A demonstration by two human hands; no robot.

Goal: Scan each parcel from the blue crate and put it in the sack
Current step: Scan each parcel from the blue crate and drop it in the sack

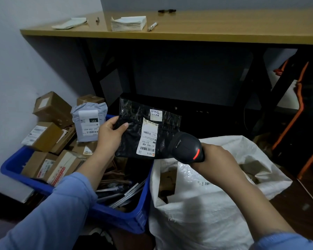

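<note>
The left hand [109,134] grips a flat black parcel [167,121] by its left edge, with the thumb pressed on the front face and the other fingers [108,121] curled round behind. The parcel is held in the air over the far right end of the blue crate [116,217], near the mouth of the sack [197,217]. Its long white label [148,139] faces the camera, and a smaller white sticker [156,115] sits above it. The right hand [218,156] is clenched round the handle of a black scanner [186,147]. The scanner's head sits just beside the parcel's lower right corner, aimed toward the label, and a red strip glows on its back. In the crate lie brown cardboard boxes [47,137], a grey mailer bag [89,121] standing on end with a label marked 231, and flat plastic envelopes [123,193] at the near end. The white woven sack stands open against the crate's right wall, with brown parcels and a white plastic mailer [193,179] visible inside. Behind, a wooden counter [206,31] carries a stack of paper [128,23], a looser pile of sheets [70,23] and a pen [152,26]. Both forearms wear light blue sleeves [58,213].
</note>
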